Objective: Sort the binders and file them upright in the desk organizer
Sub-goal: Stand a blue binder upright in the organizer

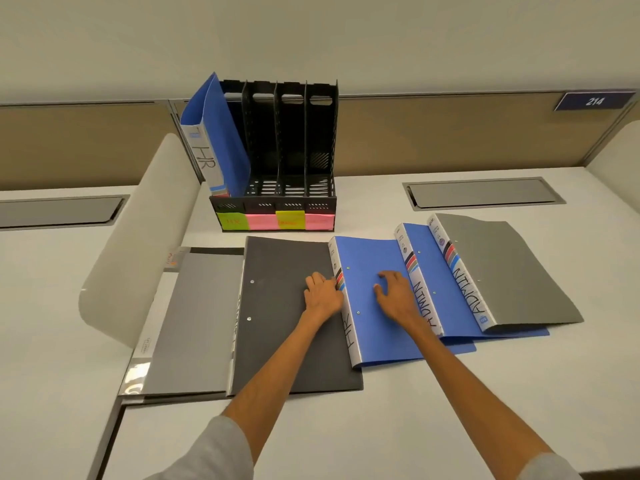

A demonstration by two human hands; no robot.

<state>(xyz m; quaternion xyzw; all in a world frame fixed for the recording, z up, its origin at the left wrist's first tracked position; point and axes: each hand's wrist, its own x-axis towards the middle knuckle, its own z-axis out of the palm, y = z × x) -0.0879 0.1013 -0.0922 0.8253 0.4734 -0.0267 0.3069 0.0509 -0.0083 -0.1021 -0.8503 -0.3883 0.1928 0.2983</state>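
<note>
The white table point(415, 410) carries a black organizer point(294, 140) near its far edge. A tall blue binder point(221, 140) marked HR stands in its left slot. Five more binders lie flat in a row nearer the near edge. The left grip point(322, 296) curls its fingers onto the spine of the flat HR binder point(374, 334). The right grip point(394, 296) is spread, fingertips pressing that binder's cover.

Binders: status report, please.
Left hand at flat HR binder spine, grip unclear; right hand open on its cover. Upright HR binder in organizer, leftmost slot. Other slots empty.
</note>
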